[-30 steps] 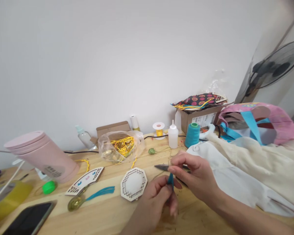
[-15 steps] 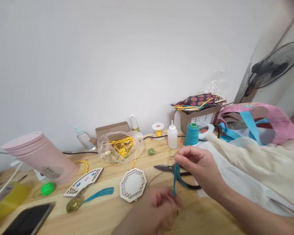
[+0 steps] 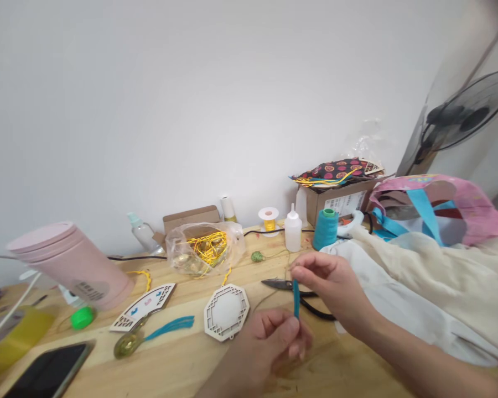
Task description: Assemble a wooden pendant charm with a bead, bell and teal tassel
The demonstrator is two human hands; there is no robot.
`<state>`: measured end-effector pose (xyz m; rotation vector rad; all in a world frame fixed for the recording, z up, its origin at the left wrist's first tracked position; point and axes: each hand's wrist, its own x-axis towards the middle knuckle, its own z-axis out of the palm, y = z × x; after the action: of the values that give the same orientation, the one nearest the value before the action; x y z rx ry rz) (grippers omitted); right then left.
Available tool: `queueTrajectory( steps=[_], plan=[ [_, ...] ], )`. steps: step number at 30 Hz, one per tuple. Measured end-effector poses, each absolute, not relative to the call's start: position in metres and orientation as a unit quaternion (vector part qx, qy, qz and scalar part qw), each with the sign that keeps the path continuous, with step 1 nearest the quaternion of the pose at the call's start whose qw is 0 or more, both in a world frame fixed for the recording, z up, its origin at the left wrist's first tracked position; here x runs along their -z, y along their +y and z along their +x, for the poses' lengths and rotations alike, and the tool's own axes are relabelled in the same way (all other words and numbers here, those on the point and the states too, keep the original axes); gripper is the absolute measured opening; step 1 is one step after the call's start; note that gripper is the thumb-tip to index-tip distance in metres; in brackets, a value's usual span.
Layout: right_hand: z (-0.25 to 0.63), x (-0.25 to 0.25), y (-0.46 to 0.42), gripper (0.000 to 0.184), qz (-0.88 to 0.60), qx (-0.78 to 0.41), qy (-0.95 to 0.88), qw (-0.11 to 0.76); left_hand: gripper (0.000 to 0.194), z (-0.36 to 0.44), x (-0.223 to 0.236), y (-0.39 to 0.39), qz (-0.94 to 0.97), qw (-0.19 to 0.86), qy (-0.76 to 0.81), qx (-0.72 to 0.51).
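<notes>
by the scissors, left hand and right hand pinch blue strands, seemingly bundled already, not yet set down.

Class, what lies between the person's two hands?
In the head view, a bundle of blue thread runs from the right hand down to the left hand.

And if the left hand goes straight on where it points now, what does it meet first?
Probably the black-handled scissors, just beyond the left hand in the picture. Its height above the table is unclear, so it might pass over them instead.
</notes>
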<state>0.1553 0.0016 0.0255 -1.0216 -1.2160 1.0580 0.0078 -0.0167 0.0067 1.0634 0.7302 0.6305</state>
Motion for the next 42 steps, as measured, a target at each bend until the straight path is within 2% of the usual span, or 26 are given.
queueTrajectory(
  steps=[5,7,10,13,15,18,21,23,26,28,31,35,39,42],
  plan=[
    [0.168,-0.029,0.006,0.019,-0.43,-0.467,-0.493,0.595,0.02,-0.012,-0.007,-0.025,0.528,0.758,0.376,-0.076],
    [0.171,-0.03,0.006,0.018,-0.418,-0.475,-0.488,0.601,0.02,-0.016,-0.006,-0.023,0.53,0.755,0.381,-0.065],
    [0.17,-0.031,0.005,0.018,-0.41,-0.492,-0.482,0.599,0.027,-0.012,-0.007,-0.015,0.518,0.75,0.367,-0.188],
    [0.165,-0.03,0.003,0.017,-0.405,-0.515,-0.479,0.584,0.022,-0.003,-0.011,-0.006,0.507,0.685,0.382,-0.358],
    [0.162,-0.029,0.002,0.015,-0.394,-0.531,-0.48,0.577,0.024,0.003,-0.013,-0.004,0.522,0.67,0.368,-0.378],
    [0.158,-0.026,0.002,0.013,-0.382,-0.547,-0.476,0.574,0.02,0.009,-0.011,-0.008,0.541,0.692,0.341,-0.336],
    [0.159,-0.023,0.004,0.015,-0.379,-0.547,-0.469,0.58,0.014,0.011,-0.006,-0.015,0.445,0.79,0.301,-0.296],
    [0.162,-0.021,0.006,0.016,-0.371,-0.547,-0.466,0.588,0.012,0.009,-0.002,-0.018,0.403,0.84,0.286,-0.226],
    [0.166,-0.021,0.007,0.017,-0.361,-0.546,-0.462,0.598,0.018,0.003,0.002,-0.02,0.474,0.811,0.331,-0.093],
    [0.168,-0.022,0.007,0.018,-0.363,-0.542,-0.459,0.603,0.022,0.0,0.003,-0.02,0.501,0.791,0.347,-0.059],
    [0.168,-0.024,0.005,0.017,-0.366,-0.54,-0.458,0.604,0.025,-0.002,0.002,-0.015,0.458,0.808,0.344,-0.139],
    [0.162,-0.028,0.002,0.016,-0.39,-0.53,-0.462,0.595,0.027,-0.001,-0.005,-0.006,0.49,0.731,0.352,-0.32],
    [0.154,-0.03,-0.001,0.016,-0.386,-0.532,-0.484,0.578,0.019,0.004,-0.011,-0.007,0.535,0.704,0.331,-0.329],
    [0.154,-0.027,0.0,0.014,-0.386,-0.539,-0.48,0.575,0.019,0.007,-0.01,-0.013,0.525,0.722,0.327,-0.31]
  ],
)
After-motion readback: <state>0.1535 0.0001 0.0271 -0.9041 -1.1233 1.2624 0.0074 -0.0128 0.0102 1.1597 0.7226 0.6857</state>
